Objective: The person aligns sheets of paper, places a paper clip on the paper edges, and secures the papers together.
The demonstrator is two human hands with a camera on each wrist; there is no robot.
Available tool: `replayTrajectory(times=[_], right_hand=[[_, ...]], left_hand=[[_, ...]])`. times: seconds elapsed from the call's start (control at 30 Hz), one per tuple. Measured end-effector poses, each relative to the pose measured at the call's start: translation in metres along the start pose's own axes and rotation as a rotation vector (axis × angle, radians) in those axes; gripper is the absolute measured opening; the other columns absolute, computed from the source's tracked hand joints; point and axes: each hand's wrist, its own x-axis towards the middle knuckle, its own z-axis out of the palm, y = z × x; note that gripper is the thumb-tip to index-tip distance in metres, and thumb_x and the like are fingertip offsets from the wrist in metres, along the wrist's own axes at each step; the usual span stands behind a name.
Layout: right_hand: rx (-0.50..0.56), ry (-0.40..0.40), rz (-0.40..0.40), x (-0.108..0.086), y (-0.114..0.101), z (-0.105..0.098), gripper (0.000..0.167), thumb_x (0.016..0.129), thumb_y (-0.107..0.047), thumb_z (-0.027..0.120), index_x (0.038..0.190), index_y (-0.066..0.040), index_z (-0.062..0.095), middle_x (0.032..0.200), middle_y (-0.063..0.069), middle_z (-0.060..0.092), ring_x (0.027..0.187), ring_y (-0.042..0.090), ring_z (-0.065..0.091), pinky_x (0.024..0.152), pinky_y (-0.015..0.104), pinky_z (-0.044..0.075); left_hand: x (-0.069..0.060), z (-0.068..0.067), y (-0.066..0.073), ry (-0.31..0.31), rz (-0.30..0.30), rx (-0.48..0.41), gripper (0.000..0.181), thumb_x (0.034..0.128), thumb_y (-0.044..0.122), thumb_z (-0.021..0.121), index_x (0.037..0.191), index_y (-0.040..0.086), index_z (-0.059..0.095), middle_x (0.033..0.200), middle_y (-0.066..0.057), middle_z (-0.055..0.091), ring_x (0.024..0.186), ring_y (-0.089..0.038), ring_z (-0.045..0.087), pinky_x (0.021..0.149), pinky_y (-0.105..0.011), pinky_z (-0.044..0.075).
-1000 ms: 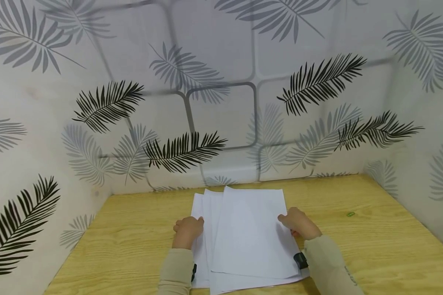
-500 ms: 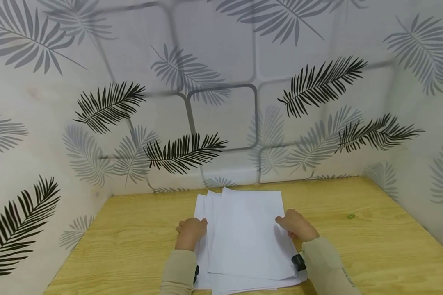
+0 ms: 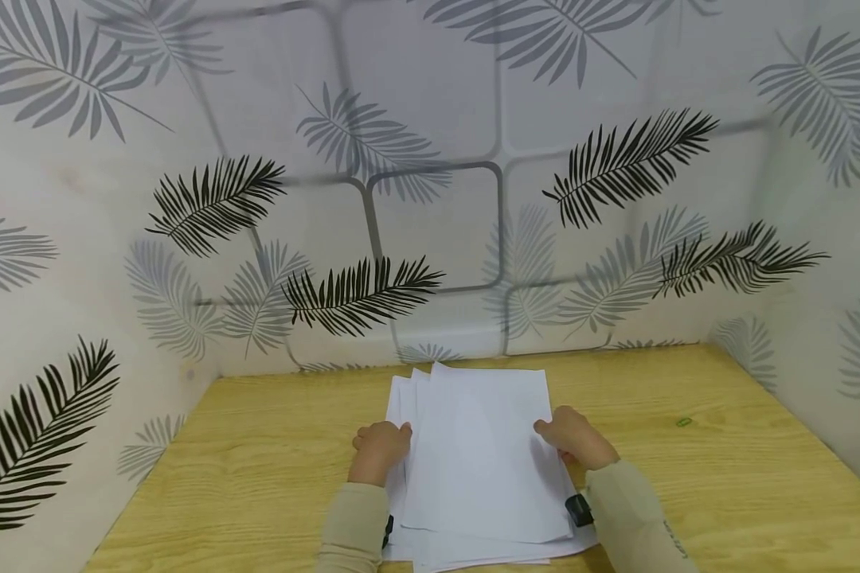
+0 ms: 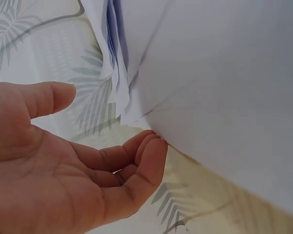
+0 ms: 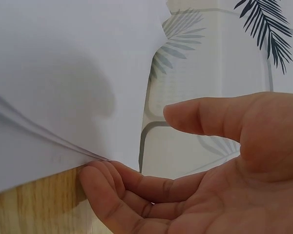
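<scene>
A loose stack of white paper sheets [image 3: 483, 458] lies on the table, its sheets fanned out unevenly at the left side and bottom. At its left edge is my left hand [image 3: 381, 450]; in the left wrist view the bent fingertips of that hand [image 4: 63, 180] touch the edge of the sheets [image 4: 224, 87], with the thumb apart. My right hand [image 3: 576, 438] is at the right edge. In the right wrist view, this hand [image 5: 200, 180] has its fingertips against the lower edges of the paper [image 5: 53, 97], and its thumb stands off the sheets.
A small green paper clip [image 3: 684, 422] lies on the wooden table [image 3: 258, 469] to the right of the stack. Behind and at both sides rise walls [image 3: 430, 95] with a leaf pattern.
My left hand has moved a little to the right, and the left sheets have shifted right with it, so the stack is narrower. My right hand has moved slightly left.
</scene>
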Motion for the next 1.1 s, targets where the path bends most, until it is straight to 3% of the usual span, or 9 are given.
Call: replayTrajectory(times=[0.2, 0.5, 0.7, 0.87, 1.1], right_hand=[[0.000, 0.005, -0.016, -0.002, -0.002, 0.001, 0.035, 0.095, -0.018, 0.051, 0.097, 0.017, 0.050, 0.062, 0.009, 0.047, 0.047, 0.014, 0.043, 0.046, 0.022, 0.039], [0.024, 0.001, -0.020, -0.005, -0.007, 0.002, 0.044, 0.096, -0.017, 0.051, 0.110, 0.024, 0.046, 0.069, 0.013, 0.050, 0.051, 0.017, 0.047, 0.050, 0.025, 0.045], [0.036, -0.004, -0.011, -0.003, -0.007, 0.005, 0.036, 0.095, -0.017, 0.051, 0.101, 0.019, 0.048, 0.069, 0.012, 0.049, 0.049, 0.015, 0.045, 0.048, 0.023, 0.043], [0.043, -0.003, -0.001, -0.002, -0.007, 0.008, 0.038, 0.095, -0.018, 0.052, 0.105, 0.019, 0.049, 0.066, 0.010, 0.049, 0.047, 0.013, 0.042, 0.045, 0.021, 0.039], [0.035, -0.004, -0.016, -0.001, -0.007, 0.009, 0.038, 0.096, -0.017, 0.051, 0.106, 0.019, 0.049, 0.067, 0.010, 0.048, 0.046, 0.012, 0.040, 0.044, 0.020, 0.037]], left_hand=[[-0.002, 0.001, 0.002, -0.004, 0.001, -0.010, 0.050, 0.0994, 0.027, 0.046, 0.105, -0.021, 0.059, 0.101, -0.033, 0.055, 0.097, -0.043, 0.045, 0.086, -0.052, 0.034], [-0.003, 0.003, 0.003, 0.000, 0.001, -0.047, 0.051, 0.0990, 0.027, 0.048, 0.105, -0.023, 0.058, 0.101, -0.035, 0.052, 0.098, -0.045, 0.044, 0.087, -0.053, 0.034], [-0.003, 0.004, 0.006, -0.012, -0.012, -0.048, 0.051, 0.0994, 0.028, 0.048, 0.107, -0.022, 0.058, 0.102, -0.034, 0.052, 0.099, -0.044, 0.044, 0.087, -0.053, 0.035], [-0.004, 0.006, 0.010, -0.011, -0.033, -0.069, 0.051, 0.0990, 0.027, 0.049, 0.107, -0.023, 0.057, 0.101, -0.034, 0.051, 0.099, -0.044, 0.043, 0.087, -0.053, 0.035], [-0.006, 0.006, 0.012, -0.003, -0.002, -0.020, 0.049, 0.0990, 0.027, 0.049, 0.105, -0.021, 0.059, 0.099, -0.032, 0.056, 0.096, -0.042, 0.045, 0.087, -0.051, 0.033]])
